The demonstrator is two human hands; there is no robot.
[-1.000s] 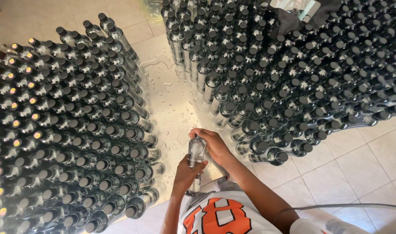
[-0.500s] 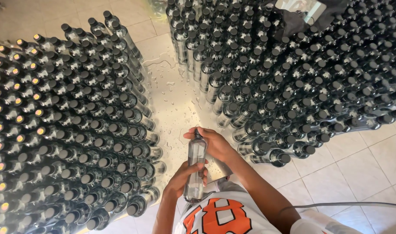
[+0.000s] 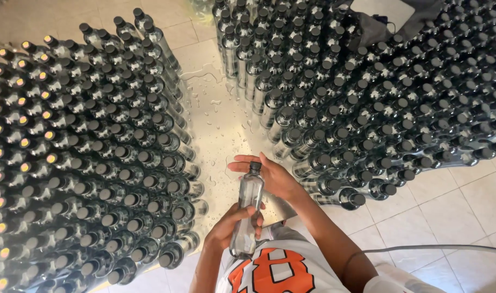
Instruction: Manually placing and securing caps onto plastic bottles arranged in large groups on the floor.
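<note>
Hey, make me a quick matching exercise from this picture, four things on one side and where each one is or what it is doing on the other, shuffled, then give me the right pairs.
Things
1. left hand
2. right hand
3. clear bottle
4. water drops

Places or states
A. spread on the pale floor tiles between the two blocks of bottles
B. wrapped around the lower part of the bottle
C. up at the black cap, fingers open beside it
D. held upright over the white and orange shirt

Pairs: 1-B, 2-C, 3-D, 4-A
</note>
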